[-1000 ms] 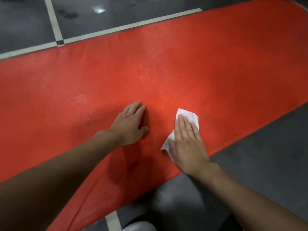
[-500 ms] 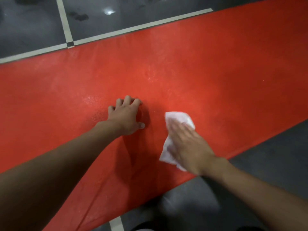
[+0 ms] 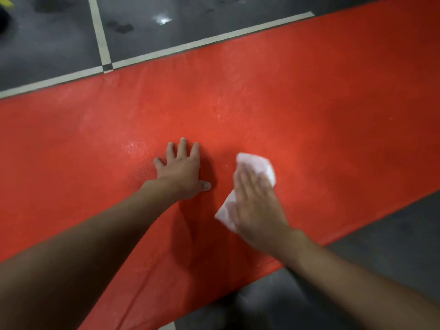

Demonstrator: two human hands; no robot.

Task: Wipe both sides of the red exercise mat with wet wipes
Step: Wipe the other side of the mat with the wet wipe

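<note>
The red exercise mat [image 3: 297,96] lies flat on the floor and fills most of the view, with damp shiny patches near its middle. My left hand [image 3: 182,171] rests palm down on the mat, fingers spread, holding nothing. Just to its right, my right hand [image 3: 256,206] presses flat on a white wet wipe [image 3: 256,164], which sticks out past the fingertips and on the left side of the palm. The right hand is blurred with motion.
Dark grey floor [image 3: 392,246] borders the mat's near edge at the lower right. Beyond the far edge, pale floor lines [image 3: 100,39] cross on dark floor. A small yellow object [image 3: 6,2] shows at the top left corner.
My right hand has slid the wipe up and a little left across the mat. My left hand has turned so that its fingers point away and spread wider.
</note>
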